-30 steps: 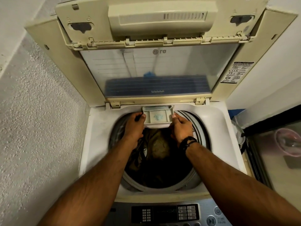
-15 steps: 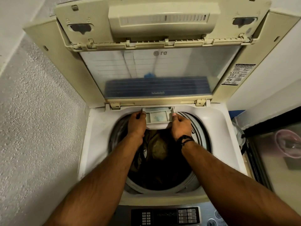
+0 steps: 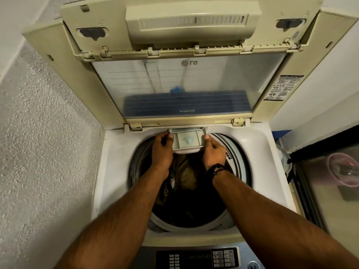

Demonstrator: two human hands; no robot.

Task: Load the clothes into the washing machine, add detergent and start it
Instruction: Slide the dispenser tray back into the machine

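Top-loading washing machine (image 3: 258, 152), lid (image 3: 174, 90) raised; drum (image 3: 194, 224) holds dark and olive clothes (image 3: 186, 171); rectangular grey plastic detergent drawer (image 3: 187, 139) projects from the rear rim over the drum, long axis left to right, its central compartment holding pale blue powder residue; left hand (image 3: 162, 150) grips the drawer's left end, thumb on top; right hand (image 3: 213, 152) grips the right end likewise; control panel (image 3: 198, 258) at near edge.

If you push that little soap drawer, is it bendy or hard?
Probably hard: the detergent drawer keeps straight edges and square corners while the left hand and right hand hold its sides. It likely slides straight in rather than tipping. It looks light, being small, thin plastic.
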